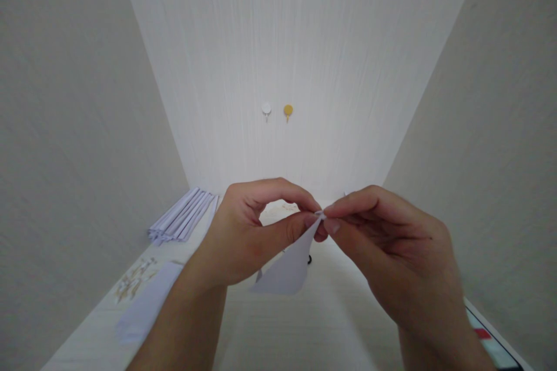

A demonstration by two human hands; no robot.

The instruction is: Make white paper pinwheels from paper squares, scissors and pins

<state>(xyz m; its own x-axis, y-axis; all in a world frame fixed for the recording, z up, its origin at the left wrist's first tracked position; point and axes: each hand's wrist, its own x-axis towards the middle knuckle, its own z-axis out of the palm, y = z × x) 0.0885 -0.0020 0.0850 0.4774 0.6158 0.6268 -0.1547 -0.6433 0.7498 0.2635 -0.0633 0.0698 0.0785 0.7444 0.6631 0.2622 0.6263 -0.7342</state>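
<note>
My left hand (256, 232) and my right hand (391, 249) are raised above a pale table (304, 324), their fingertips meeting at the centre of the view. Both pinch the top corner of a small piece of white paper (287, 266). The paper hangs down below the fingers, curving toward the left. Thumb and forefinger of each hand press together on that corner.
A bundle of rolled white paper sticks (183, 217) lies at the back left against the wall. A flat white sheet (145, 307) and small scattered bits (133, 284) lie on the left. A phone-like device (491, 342) sits at the right edge. Two round hooks (277, 110) hang on the far wall.
</note>
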